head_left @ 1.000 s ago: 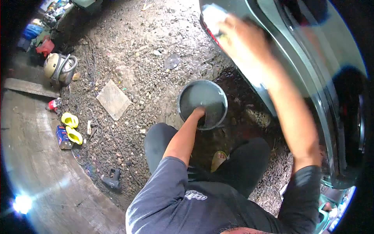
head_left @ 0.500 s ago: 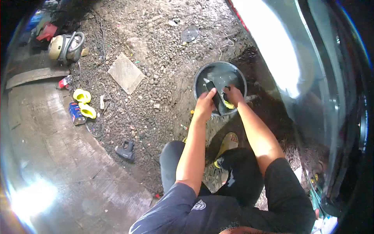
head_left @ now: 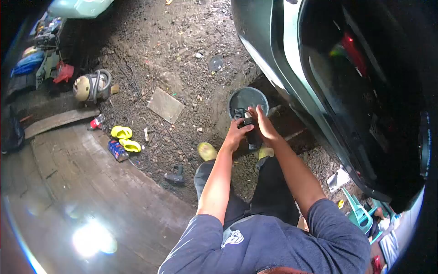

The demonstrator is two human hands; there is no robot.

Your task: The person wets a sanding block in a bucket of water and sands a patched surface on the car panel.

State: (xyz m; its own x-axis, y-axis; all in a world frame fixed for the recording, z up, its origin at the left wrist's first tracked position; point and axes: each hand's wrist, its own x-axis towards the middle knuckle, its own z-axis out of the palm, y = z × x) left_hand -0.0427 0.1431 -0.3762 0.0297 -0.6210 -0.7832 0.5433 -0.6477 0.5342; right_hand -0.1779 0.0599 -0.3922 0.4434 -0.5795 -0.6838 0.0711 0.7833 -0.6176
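My left hand (head_left: 236, 134) is closed around a black tool (head_left: 247, 122), held upright in front of my knees. Beside it, my right hand (head_left: 264, 124) has its fingers stretched out and close to the tool; whether they touch it is hard to tell. Just beyond both hands stands a round dark bucket (head_left: 260, 93), partly covered by the tool and fingers. The dark green car body (head_left: 292, 77) rises to the right of the bucket.
A vacuum cleaner (head_left: 83, 88), yellow clogs (head_left: 130, 145), a blue box (head_left: 118, 150) and a black power tool (head_left: 174, 174) lie to the left. A flat square slab (head_left: 165, 105) is on the gravel. Green chair (head_left: 359, 212) at lower right.
Both hands have come back out of the bucket towards my body, the left with the black tool. My right hand, earlier on the car and then in the bucket, is now beside it. The view has shifted.
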